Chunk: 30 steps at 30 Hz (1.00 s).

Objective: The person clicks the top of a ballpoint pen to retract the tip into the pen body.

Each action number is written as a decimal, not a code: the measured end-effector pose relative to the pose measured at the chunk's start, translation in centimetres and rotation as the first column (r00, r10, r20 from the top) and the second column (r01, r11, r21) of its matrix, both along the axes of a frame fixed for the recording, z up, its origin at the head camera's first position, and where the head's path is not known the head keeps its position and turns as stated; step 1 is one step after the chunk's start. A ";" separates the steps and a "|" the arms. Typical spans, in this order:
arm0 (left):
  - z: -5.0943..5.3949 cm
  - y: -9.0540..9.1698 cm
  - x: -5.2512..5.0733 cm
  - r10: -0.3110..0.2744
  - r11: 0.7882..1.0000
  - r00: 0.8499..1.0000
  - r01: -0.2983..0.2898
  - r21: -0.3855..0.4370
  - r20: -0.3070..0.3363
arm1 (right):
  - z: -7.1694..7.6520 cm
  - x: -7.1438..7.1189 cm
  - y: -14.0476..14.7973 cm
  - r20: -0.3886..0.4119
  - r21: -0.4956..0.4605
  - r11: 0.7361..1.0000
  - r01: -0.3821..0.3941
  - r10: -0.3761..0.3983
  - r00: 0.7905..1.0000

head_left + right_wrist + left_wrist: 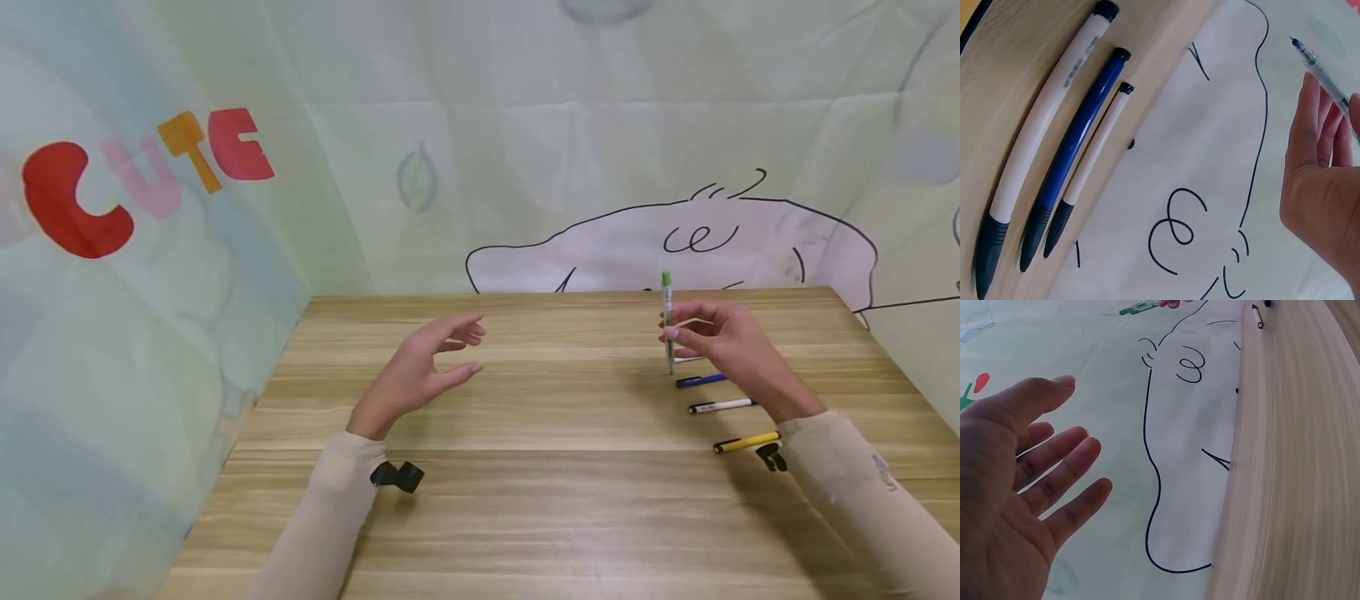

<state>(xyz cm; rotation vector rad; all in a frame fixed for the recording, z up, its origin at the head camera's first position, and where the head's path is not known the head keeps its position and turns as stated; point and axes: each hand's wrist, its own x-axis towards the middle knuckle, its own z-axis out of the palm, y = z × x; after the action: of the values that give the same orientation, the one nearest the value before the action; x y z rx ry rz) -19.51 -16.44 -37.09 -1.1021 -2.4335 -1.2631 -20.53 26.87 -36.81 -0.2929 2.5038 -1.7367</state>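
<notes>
On the table (525,517), a yellow pen (747,442) is laid nearest, followed by a white pen (722,406), a blue pen (701,381) and a second white pen (1094,147). Well to their left, the left hand (420,367) is held loosely, nothing gripped. Farther off, the green pen (667,300) is pinched nearly upright above the table by the right hand (731,342). A carry seems in hand; a steady pinch would be called for next.

I see pale, creased cloth (525,150) past the far edge of my wood-grain desk (525,517), "CUTE" lettering (160,200) past the left.
</notes>
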 end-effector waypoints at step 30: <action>0.3 7.4 -1.8 -0.090 0.992 0.995 0.093 0.084 -0.033 | 0.9 1.0 -1.2 -0.012 -0.107 0.994 0.010 -0.011 1.000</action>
<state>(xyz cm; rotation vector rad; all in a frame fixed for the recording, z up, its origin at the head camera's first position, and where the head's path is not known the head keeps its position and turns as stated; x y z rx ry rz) -21.34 -9.03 -36.79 -1.2124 -2.3094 -1.3549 -19.53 25.69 -35.87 -0.2995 2.4299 -1.8820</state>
